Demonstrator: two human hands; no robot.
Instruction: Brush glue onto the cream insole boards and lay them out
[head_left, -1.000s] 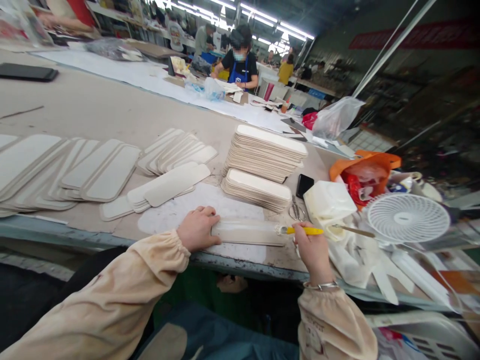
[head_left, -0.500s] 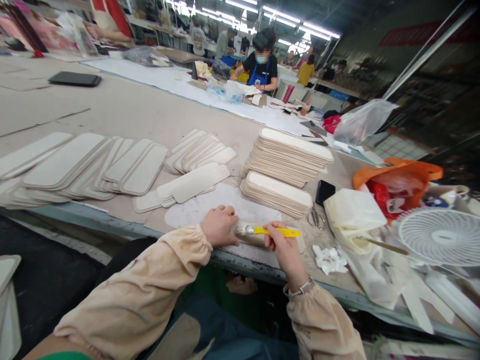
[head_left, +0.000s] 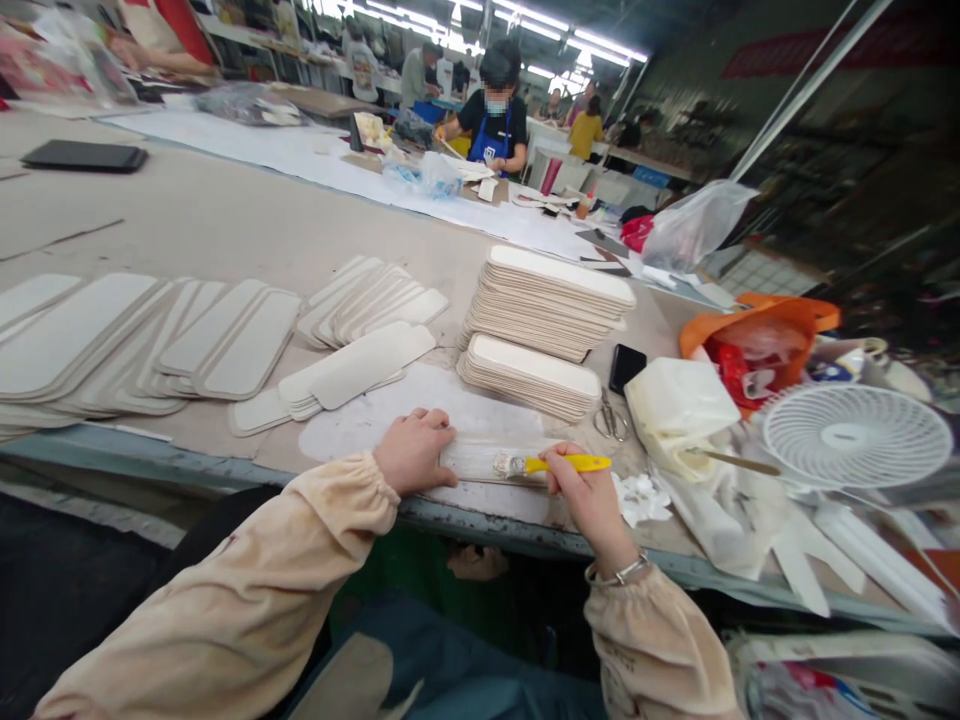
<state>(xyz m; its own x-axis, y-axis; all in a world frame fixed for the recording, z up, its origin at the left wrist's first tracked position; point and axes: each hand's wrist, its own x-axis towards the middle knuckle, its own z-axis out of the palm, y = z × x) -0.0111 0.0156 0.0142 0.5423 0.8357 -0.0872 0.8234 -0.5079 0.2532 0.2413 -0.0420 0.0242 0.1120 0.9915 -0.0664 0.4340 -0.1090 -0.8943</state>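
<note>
A paintbrush (head_left: 571, 464) with a yellow handle is in my right hand (head_left: 589, 497), pinched between thumb and fingers. Its pale bristles touch a flat, round-ended panel (head_left: 474, 456) lying at the table's near edge. Wet-looking streaks cover the panel's top. My left hand (head_left: 414, 450) grips the panel's left end, fingers curled at the far side and thumb at the near side; that end is hidden under it. A white sheet (head_left: 352, 425) lies beneath. Just beyond are a short stack of panels (head_left: 529, 375) and a taller stack (head_left: 555, 300).
Fanned panels (head_left: 247, 345) spread to the left, with a few overlapping panels (head_left: 367, 370) nearer. At right are scissors (head_left: 611, 420), a black phone (head_left: 627, 368), a white container (head_left: 682, 405), crumpled tissue (head_left: 641, 498), an orange bag (head_left: 750, 320) and a white fan (head_left: 855, 436). A co-worker (head_left: 491, 120) works across the table.
The brush in my right hand has moved right along the panel, away from my left hand. More of the streaked surface shows. My left hand stays on the left end; the view has shifted.
</note>
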